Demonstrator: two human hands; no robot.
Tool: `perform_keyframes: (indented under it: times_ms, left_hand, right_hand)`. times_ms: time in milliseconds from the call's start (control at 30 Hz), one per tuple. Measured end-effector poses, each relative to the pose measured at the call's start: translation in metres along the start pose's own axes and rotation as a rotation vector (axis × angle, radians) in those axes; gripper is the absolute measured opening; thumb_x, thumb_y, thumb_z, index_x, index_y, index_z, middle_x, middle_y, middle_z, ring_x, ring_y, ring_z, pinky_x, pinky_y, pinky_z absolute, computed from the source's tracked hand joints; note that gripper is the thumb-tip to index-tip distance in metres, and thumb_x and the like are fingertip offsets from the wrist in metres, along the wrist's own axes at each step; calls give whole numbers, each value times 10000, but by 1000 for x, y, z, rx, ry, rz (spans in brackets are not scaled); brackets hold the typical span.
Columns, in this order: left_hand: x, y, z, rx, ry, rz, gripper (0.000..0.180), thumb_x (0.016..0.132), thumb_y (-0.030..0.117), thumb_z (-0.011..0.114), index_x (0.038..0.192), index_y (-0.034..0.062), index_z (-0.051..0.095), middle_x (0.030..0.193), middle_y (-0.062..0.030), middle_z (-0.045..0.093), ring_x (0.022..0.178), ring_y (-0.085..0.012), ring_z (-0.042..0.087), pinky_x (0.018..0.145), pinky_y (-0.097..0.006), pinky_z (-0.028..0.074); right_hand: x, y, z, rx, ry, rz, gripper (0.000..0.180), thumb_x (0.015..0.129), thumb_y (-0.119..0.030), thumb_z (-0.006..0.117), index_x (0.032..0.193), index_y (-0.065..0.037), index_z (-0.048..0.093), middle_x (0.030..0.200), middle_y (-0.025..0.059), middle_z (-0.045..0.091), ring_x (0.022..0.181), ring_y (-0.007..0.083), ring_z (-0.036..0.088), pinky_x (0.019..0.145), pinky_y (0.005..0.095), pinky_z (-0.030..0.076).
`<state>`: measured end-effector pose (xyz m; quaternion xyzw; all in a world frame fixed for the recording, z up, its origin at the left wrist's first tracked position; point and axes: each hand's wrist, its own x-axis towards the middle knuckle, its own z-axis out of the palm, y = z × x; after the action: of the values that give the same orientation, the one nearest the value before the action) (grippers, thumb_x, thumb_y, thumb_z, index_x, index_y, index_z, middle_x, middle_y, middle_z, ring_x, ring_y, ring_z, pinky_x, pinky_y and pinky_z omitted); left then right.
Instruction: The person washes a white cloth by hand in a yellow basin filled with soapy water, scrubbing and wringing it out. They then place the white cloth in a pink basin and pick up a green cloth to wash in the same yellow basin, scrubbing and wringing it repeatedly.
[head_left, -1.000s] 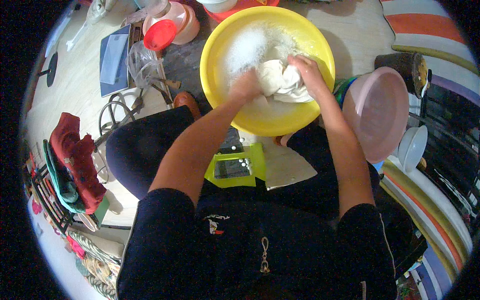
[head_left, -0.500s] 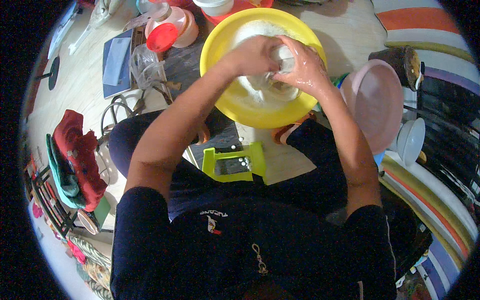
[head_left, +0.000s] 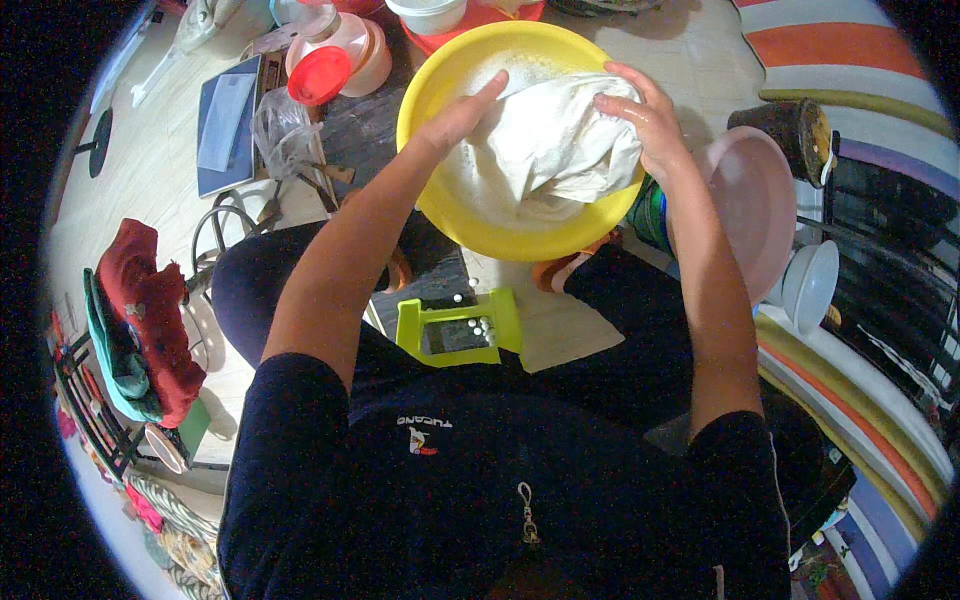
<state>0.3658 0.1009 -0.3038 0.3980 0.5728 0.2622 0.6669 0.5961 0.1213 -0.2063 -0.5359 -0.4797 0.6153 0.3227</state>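
Nearest the person, just this side of the yellow basin [head_left: 440,205], a lime-green plastic frame [head_left: 459,327] lies flat on the pale floor [head_left: 150,170]. The basin itself is round, smooth plastic with foamy water inside. In it, the left hand [head_left: 455,115] presses its fingers, held together, against the side of a white cloth [head_left: 555,145], while the right hand [head_left: 645,120] curls its fingers over the cloth's top edge, pinching a fold. The cloth looks wet, heavy and bunched, lifted partly above the suds. The likely risk is that the soaked fabric slips from the wet grip and slaps back, splashing water over the rim onto the floor. Right of the basin leans a pink bowl [head_left: 750,210], smooth and shallow. Beyond the basin, to its left, sits a red-lidded container [head_left: 330,60].
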Motion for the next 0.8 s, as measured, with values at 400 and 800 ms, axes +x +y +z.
perform_keyframes:
  times_ms: [400, 800]
  left_hand:
    - [-27, -38, 53, 1093, 206, 163, 935, 629, 565, 648, 1359, 154, 232, 1342, -207, 294, 1220, -436, 275, 931, -618, 236]
    - [-19, -92, 58, 949, -78, 78, 500, 853, 297, 396, 1300, 75, 354, 1350, -175, 320, 1256, -285, 301, 1033, -461, 190]
  right_hand:
    - [25, 84, 24, -912, 463, -207, 400, 680, -178, 689, 1059, -115, 581, 1042, 129, 562, 983, 281, 529, 855, 337, 417]
    - [6, 144, 106, -1019, 210, -553, 269, 724, -258, 595, 980, -178, 623, 1102, 51, 520, 966, 309, 468, 827, 444, 385]
